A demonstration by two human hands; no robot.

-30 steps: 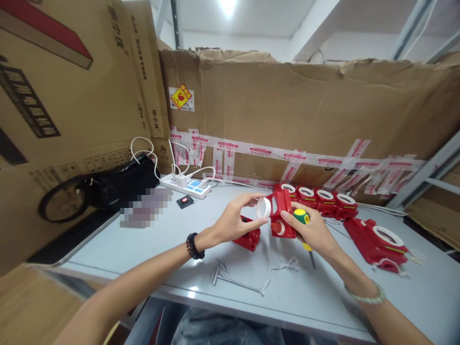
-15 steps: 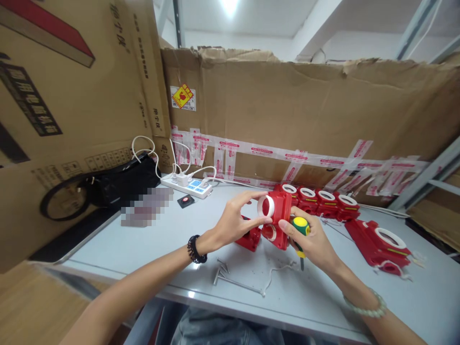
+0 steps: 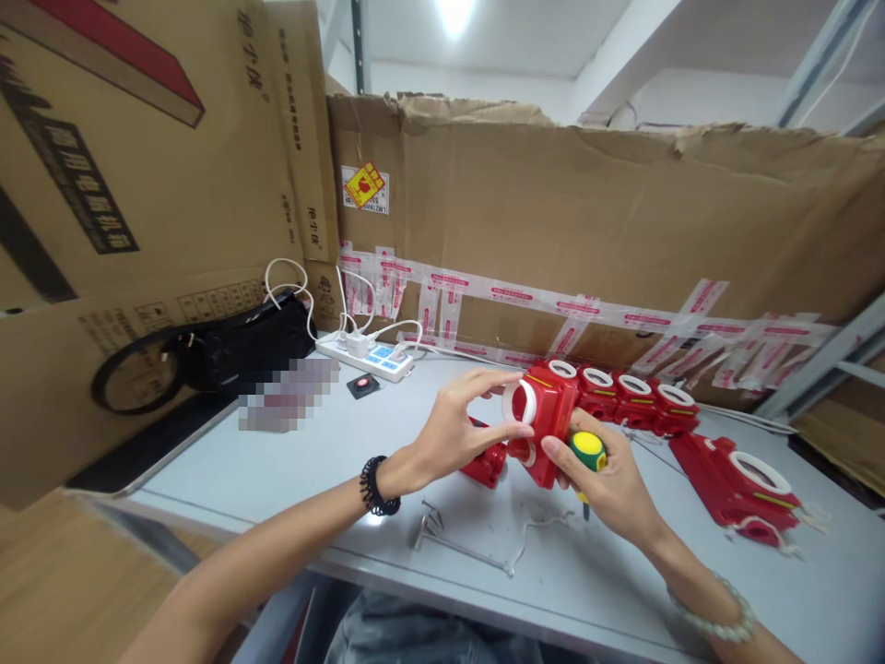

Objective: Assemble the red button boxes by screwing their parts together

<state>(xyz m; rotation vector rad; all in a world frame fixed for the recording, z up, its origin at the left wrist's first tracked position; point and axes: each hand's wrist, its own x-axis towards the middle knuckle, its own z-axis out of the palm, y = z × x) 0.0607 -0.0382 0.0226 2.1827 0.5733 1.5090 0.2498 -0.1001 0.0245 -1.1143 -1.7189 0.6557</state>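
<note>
Both hands hold a red box-shaped housing above the table, tilted, with a round opening facing left. My left hand pinches the white ring at that opening between thumb and fingers. Gripping the housing's right side, my right hand also keeps a screwdriver with a yellow and green handle in its palm, shaft pointing down. Behind the left fingers another red part lies on the table, partly hidden. Below the hands are a T-shaped metal rod and a white cord.
A row of red housings with white rings stands at the back. A larger red housing lies on the right. At the left are a power strip, a small black square and a black bag. Cardboard walls the table's back.
The view has shifted slightly left. The housing has turned a little in my hands, while my left fingers stay at the white ring and the screwdriver remains in my right hand.
</note>
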